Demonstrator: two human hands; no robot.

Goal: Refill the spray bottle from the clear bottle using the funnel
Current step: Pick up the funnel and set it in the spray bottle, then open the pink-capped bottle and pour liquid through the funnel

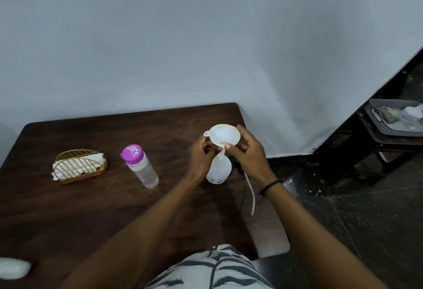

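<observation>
A white spray bottle body (218, 171) stands near the right edge of the dark wooden table (91, 208), its top off. A white funnel (225, 134) sits tilted above its neck, spout pointing down into the opening. My right hand (248, 151) pinches the funnel's lower rim and my left hand (201, 153) grips the bottle's neck just below it. A clear bottle (143, 167) with a purple cap stands upright to the left, cap shut, apart from both hands.
A gold wire napkin holder (79, 166) with white napkins stands at the left. A thin white tube (250, 191) lies at the table's right edge. A white object (13, 268) is at the front left corner. A grey tray (393, 117) rests on a stool at right.
</observation>
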